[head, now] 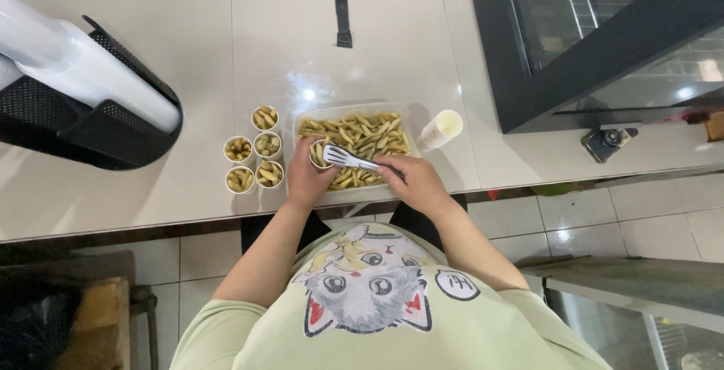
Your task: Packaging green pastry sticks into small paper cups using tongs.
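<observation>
A clear rectangular tray (299, 125) full of pale yellow-green finger snacks (371, 133) sits on the white counter in front of me. My left hand (305, 178) holds a small paper cup (318, 153) over the tray's left side. My right hand (413, 180) grips white tongs (348, 159), whose tips rest at the cup's mouth. Several filled small cups (255, 155) stand in a cluster just left of the tray.
A stack of empty paper cups (440, 128) lies right of the tray. A black mesh holder (90, 117) with a clear plastic roll (83, 64) is at the left. A dark glass-fronted oven (603, 34) stands at the right, a small black strip (342, 17) at the back.
</observation>
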